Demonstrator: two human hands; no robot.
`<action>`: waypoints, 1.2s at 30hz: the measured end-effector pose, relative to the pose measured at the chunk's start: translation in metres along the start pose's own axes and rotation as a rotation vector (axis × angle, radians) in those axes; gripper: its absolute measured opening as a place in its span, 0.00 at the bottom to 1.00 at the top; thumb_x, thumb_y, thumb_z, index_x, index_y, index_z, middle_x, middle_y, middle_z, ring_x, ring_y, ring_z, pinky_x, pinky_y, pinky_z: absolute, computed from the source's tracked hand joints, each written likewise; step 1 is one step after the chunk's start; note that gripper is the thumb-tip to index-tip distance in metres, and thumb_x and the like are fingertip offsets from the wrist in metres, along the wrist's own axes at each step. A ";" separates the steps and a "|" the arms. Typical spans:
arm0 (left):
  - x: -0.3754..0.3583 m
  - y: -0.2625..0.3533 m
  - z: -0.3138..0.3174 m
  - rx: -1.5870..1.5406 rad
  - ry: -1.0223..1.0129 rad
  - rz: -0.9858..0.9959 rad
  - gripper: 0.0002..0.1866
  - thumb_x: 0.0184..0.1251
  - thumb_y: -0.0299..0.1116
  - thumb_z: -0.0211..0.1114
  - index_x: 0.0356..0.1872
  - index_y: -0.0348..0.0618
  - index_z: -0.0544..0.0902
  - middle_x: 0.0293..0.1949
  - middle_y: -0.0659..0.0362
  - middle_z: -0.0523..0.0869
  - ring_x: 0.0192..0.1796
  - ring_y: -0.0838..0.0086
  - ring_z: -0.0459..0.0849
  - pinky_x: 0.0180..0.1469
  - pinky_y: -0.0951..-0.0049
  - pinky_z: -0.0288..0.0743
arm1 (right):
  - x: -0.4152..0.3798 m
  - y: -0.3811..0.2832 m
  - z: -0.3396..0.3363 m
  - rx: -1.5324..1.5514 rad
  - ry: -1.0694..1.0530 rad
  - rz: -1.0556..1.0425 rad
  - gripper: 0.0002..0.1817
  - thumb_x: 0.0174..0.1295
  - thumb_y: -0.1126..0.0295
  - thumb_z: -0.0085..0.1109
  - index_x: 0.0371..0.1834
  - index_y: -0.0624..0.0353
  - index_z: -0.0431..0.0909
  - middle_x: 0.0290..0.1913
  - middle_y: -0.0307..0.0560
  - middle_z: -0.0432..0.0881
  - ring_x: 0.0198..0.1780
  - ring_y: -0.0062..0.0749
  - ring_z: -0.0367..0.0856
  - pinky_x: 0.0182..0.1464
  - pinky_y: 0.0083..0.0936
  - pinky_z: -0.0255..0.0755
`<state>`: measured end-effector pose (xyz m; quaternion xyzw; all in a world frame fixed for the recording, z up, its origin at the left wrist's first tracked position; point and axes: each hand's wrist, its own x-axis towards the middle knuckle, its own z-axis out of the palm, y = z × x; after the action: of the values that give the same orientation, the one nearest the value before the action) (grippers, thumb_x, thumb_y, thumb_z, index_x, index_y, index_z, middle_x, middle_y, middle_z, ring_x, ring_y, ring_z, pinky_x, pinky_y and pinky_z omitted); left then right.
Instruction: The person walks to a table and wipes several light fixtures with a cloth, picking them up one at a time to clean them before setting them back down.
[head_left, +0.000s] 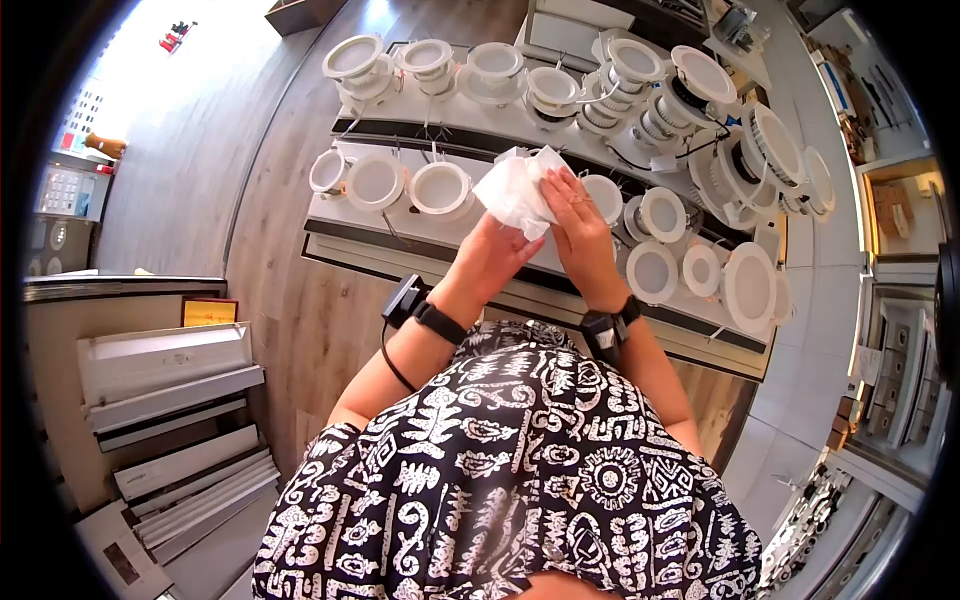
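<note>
A crumpled white tissue (515, 190) is between my two hands, above the front tier of a display stand. My left hand (497, 255) grips it from below, on its near side. From the right, my right hand (580, 225) presses its fingers onto the tissue. Whether something lies inside the folds is hidden. Just left of the tissue stands a round white downlight (441, 188), with another downlight (375, 182) beside it. To the right, a white-rimmed downlight (601, 198) is partly covered by my right hand.
Several more downlights fill the back tier, among them a stacked one (495, 62) and a large ringed one (772, 145). A big round panel light (749, 288) stands at front right. Long white boxes (165, 365) are stacked at lower left. Wooden floor (285, 215) lies left of the stand.
</note>
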<state>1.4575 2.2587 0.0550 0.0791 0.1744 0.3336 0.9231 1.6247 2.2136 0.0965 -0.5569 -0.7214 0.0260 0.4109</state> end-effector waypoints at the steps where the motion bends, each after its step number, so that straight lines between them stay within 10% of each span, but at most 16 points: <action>1: 0.002 -0.001 0.009 0.023 0.002 -0.037 0.22 0.80 0.48 0.47 0.69 0.55 0.70 0.66 0.67 0.76 0.65 0.73 0.75 0.67 0.61 0.69 | -0.003 -0.004 -0.001 -0.009 -0.012 -0.022 0.28 0.56 0.82 0.58 0.64 0.58 0.76 0.65 0.52 0.77 0.70 0.48 0.70 0.72 0.46 0.63; 17: 0.017 -0.019 -0.008 0.034 0.000 -0.052 0.20 0.78 0.45 0.52 0.65 0.49 0.73 0.61 0.61 0.79 0.61 0.73 0.78 0.62 0.68 0.74 | -0.006 -0.015 0.032 -0.045 -0.132 0.069 0.28 0.71 0.59 0.51 0.71 0.59 0.69 0.72 0.54 0.69 0.74 0.49 0.65 0.76 0.45 0.51; 19: 0.047 -0.022 -0.064 -0.298 -0.511 -0.218 0.22 0.78 0.45 0.53 0.66 0.47 0.72 0.62 0.60 0.79 0.62 0.71 0.78 0.63 0.66 0.74 | -0.003 -0.005 0.035 -0.063 -0.135 0.092 0.28 0.73 0.57 0.47 0.71 0.62 0.68 0.72 0.58 0.69 0.73 0.51 0.65 0.75 0.45 0.55; 22: 0.044 -0.011 -0.057 -0.333 -0.552 -0.156 0.21 0.78 0.41 0.52 0.66 0.43 0.72 0.61 0.57 0.79 0.62 0.67 0.79 0.65 0.64 0.73 | -0.012 -0.006 0.030 -0.164 -0.120 0.154 0.29 0.73 0.57 0.48 0.70 0.66 0.68 0.71 0.62 0.68 0.73 0.53 0.65 0.74 0.45 0.57; 24: 0.025 -0.006 -0.028 -0.041 -0.161 0.050 0.21 0.78 0.42 0.53 0.65 0.42 0.72 0.60 0.57 0.80 0.62 0.68 0.79 0.66 0.64 0.73 | -0.014 -0.015 0.028 -0.168 -0.175 0.084 0.30 0.72 0.56 0.49 0.69 0.69 0.67 0.70 0.63 0.69 0.72 0.55 0.66 0.74 0.45 0.58; 28: 0.038 -0.019 -0.045 -0.314 -0.339 -0.070 0.23 0.78 0.43 0.53 0.68 0.43 0.70 0.63 0.57 0.79 0.63 0.67 0.78 0.67 0.62 0.72 | 0.007 -0.018 0.030 -0.079 -0.209 0.058 0.30 0.72 0.55 0.49 0.68 0.69 0.69 0.69 0.63 0.70 0.72 0.56 0.66 0.75 0.43 0.57; 32: 0.024 -0.008 -0.015 0.056 0.139 -0.051 0.22 0.79 0.43 0.50 0.67 0.45 0.71 0.61 0.58 0.81 0.61 0.68 0.80 0.65 0.65 0.75 | 0.011 0.000 0.033 -0.112 -0.154 0.159 0.31 0.72 0.55 0.49 0.68 0.70 0.69 0.70 0.63 0.69 0.72 0.56 0.66 0.74 0.41 0.58; 36: 0.036 -0.005 -0.047 0.139 -0.222 0.050 0.24 0.81 0.43 0.46 0.71 0.44 0.65 0.68 0.58 0.73 0.68 0.68 0.74 0.69 0.65 0.69 | -0.003 -0.028 0.030 -0.175 -0.147 0.141 0.29 0.70 0.58 0.54 0.68 0.67 0.70 0.69 0.61 0.71 0.72 0.53 0.67 0.73 0.41 0.60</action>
<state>1.4685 2.2790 0.0008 0.1836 0.0919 0.3328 0.9204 1.5838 2.2127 0.0886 -0.6366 -0.7081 0.0324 0.3038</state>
